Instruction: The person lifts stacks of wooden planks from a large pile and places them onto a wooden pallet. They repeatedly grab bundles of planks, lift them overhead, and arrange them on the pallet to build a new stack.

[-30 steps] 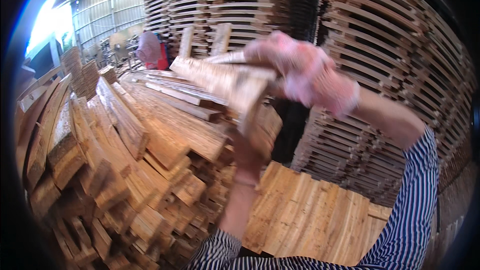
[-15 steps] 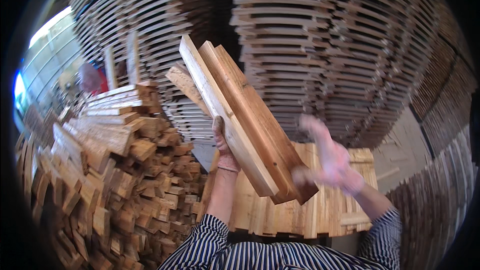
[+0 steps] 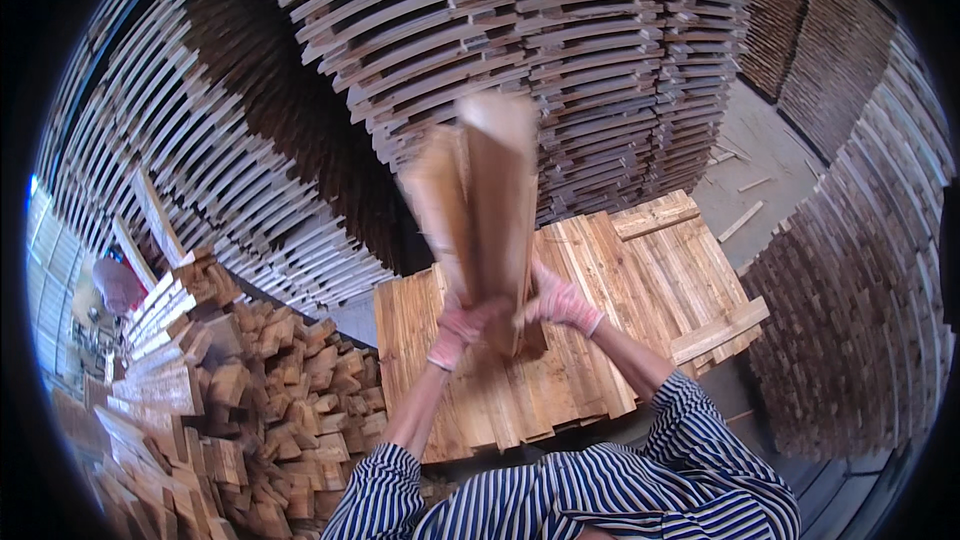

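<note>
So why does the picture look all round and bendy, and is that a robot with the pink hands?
No robot here! It's a person in a striped shirt. The camera sits on the person's head, looking down, and its very wide lens bends straight edges. Your left is their left.

The left hand and right hand wear pink-and-white gloves. Between them is a bundle of boards, held near its closer end. It's blurry, so I can't count the boards.

Underneath is a flat layer of planks, side by side, with two wooden strips lying across its right part. At the left is a messy wood pile, and tall stacks of wood stand behind.
</note>
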Motion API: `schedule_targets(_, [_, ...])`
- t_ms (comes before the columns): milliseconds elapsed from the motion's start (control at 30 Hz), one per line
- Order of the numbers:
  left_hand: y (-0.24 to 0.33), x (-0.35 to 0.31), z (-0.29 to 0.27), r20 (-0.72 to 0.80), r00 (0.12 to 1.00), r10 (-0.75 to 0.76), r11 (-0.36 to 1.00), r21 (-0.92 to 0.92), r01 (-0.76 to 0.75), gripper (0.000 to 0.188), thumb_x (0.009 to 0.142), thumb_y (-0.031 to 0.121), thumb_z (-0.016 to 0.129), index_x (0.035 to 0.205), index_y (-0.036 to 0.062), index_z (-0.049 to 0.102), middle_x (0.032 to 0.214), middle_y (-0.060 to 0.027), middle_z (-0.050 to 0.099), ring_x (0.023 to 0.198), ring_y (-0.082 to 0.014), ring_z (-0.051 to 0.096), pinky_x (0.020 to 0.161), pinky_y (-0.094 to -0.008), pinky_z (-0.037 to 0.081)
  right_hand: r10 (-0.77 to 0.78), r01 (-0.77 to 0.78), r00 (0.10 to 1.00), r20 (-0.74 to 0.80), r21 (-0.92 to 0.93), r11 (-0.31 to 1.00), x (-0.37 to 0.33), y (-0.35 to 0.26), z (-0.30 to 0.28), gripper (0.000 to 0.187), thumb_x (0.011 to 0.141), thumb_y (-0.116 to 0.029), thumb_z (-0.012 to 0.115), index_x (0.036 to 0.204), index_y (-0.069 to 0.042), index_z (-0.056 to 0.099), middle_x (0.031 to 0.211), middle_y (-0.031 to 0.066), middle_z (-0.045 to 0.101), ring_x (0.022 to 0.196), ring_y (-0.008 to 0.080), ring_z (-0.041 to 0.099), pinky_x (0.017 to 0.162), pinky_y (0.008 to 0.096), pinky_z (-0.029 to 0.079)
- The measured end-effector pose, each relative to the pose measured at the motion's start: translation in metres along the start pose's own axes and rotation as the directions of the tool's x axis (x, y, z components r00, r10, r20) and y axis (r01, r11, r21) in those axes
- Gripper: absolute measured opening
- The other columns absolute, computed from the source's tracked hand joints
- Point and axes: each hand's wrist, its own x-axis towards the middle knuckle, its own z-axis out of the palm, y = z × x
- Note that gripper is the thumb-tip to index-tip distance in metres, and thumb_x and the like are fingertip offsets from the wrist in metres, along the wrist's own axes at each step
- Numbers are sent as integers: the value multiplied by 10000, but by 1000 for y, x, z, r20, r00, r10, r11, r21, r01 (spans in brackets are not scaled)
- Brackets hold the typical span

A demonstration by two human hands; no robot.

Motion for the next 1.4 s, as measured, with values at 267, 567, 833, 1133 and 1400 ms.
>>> schedule_targets(267, [-21, 22, 11, 9, 990, -139, 975, -175, 138, 546, 945, 274, 677, 1381, -21, 534, 1255, -134, 680, 1139, -230, 660, 965, -351, 548, 122, -78, 983, -138, 286, 955, -26, 13, 3, 1323, 638, -346, 976, 1630, -22, 162, 1551, 146, 441, 1436, 247, 413, 1196, 373, 340])
schedule_targets(567, [-108, 15, 64, 89, 996, -20, 961, -275, 44, 491, 1053, 266, 586, 1491, 91, 451, 1304, -91, 622, 1072, -157, 599, 964, -324, 515, 290, -483, 845, -449, -408, 775, -75, -18, -16, 1095, 799, -425, 828, 1656, -172, 195, 1415, 278, 548, 1323, 393, 553, 1053, 422, 490])
schedule_targets(833, [-250, 11, 106, 386, 899, -205, 122, -902, 415, 658, 1015, 500, 553, 1529, 107, 434, 1525, -85, 510, 1356, -242, 514, 1187, -441, 396, 362, -534, 835, -415, -452, 715, -140, 8, -58, 934, 863, -593, 690, 1635, -254, 288, 1265, 279, 540, 1168, 417, 571, 1007, 474, 474])
schedule_targets(1133, [-153, 21, 183, 380, 836, -395, 451, -713, 537, 950, 798, 638, 757, 1504, 87, 438, 1487, -149, 516, 1355, -314, 491, 1175, -500, 396, 62, -563, 820, -569, -781, 270, -208, 122, -248, 572, 940, -486, 612, 1476, -304, 531, 1013, 176, 562, 885, 311, 593, 713, 468, 505])
schedule_targets(1400, [-90, 50, 267, 350, 821, -451, 485, -676, 554, 906, 878, 653, 690, 1532, 94, 407, 1494, -154, 502, 1357, -356, 493, 1160, -520, 418, 341, -569, 817, -464, -559, 603, -154, 24, -145, 1067, 791, -774, 642, 1605, -153, 341, 1365, 308, 500, 1257, 440, 539, 1087, 486, 447])
